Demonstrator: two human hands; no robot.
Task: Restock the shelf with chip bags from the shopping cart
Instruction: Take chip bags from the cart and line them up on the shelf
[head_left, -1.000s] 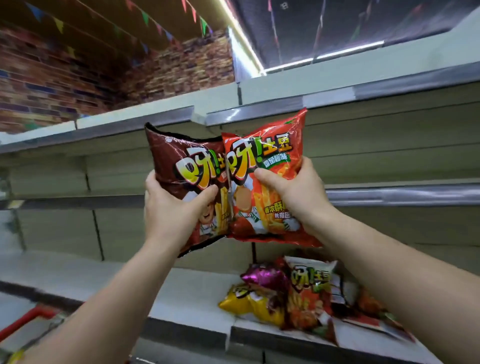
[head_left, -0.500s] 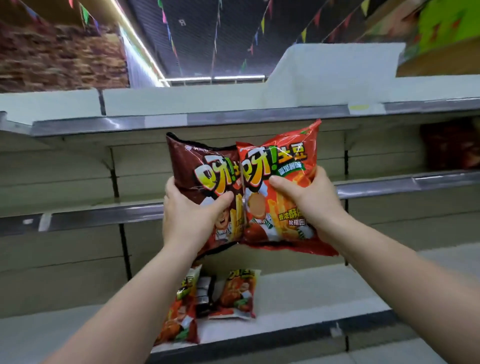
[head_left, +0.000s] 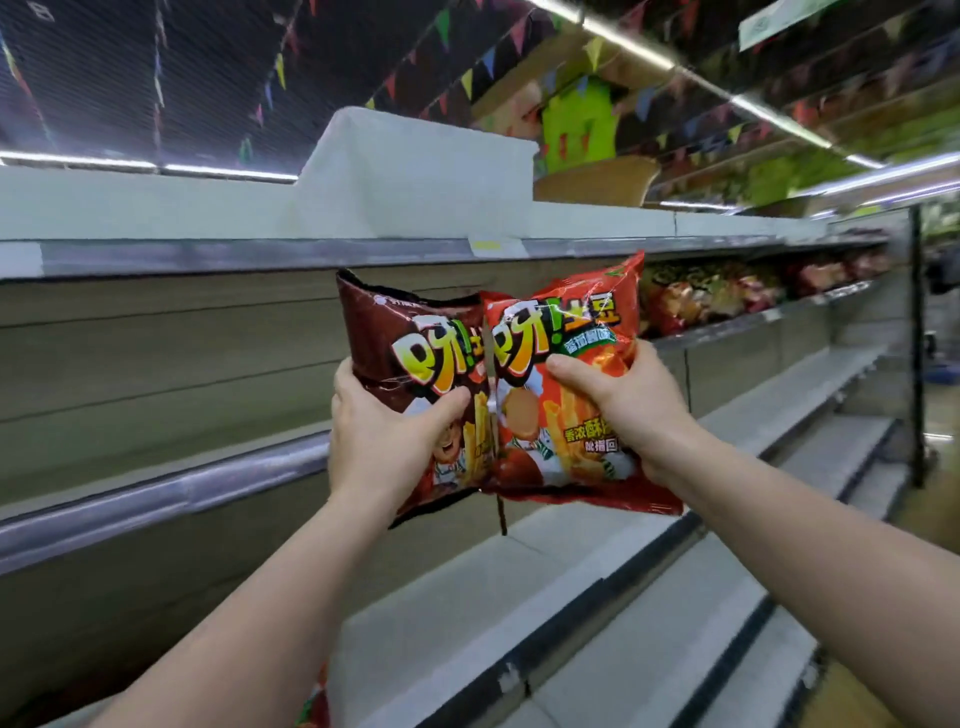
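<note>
Gripping side by side, a dark brown foil chip bag (head_left: 400, 343) is clamped by the left hand (head_left: 384, 436) and a red foil chip bag (head_left: 566, 332) by the right hand (head_left: 628, 410), before the grey metal shelf rail (head_left: 156, 499); stocked bags (head_left: 711, 296) are noted far right.

Shop aisle, long metal shelves (head_left: 156, 473), stocked snack bags (head_left: 711, 296) farther along, bunting (head_left: 467, 78) overhead
</note>
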